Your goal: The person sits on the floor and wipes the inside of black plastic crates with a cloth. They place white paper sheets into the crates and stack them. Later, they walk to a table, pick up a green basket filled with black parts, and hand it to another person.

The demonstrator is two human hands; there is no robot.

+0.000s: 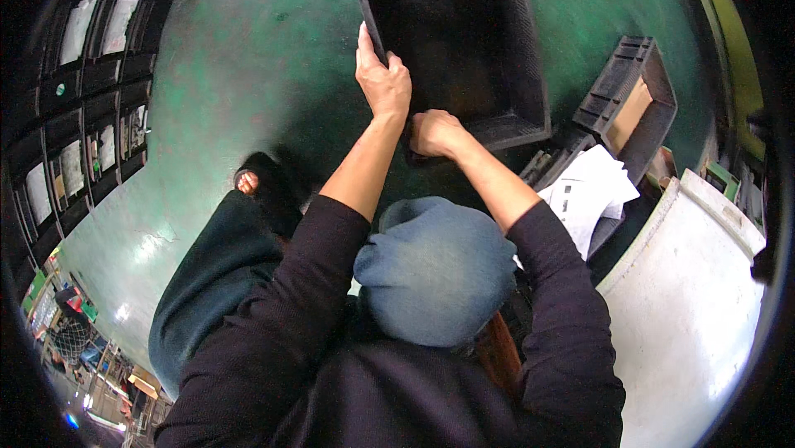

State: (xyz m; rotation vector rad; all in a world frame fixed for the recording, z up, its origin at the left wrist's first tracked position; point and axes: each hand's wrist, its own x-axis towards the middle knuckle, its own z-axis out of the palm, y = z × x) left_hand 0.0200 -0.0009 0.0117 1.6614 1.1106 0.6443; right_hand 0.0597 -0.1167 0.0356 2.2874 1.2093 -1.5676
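A large black plastic crate is tilted ahead of me, its hollow inside facing me. My left hand is closed on its left side wall, the fingers stretched along the rim. My right hand is curled into a fist around the crate's near left corner; its fingertips are hidden. Nothing that I can make out lies inside the crate, though its depths are dark.
Several white paper sheets rest over dark bins on the right, beside a smaller black crate with a cardboard piece. A white panel stands at lower right. Black racks line the left above the green floor.
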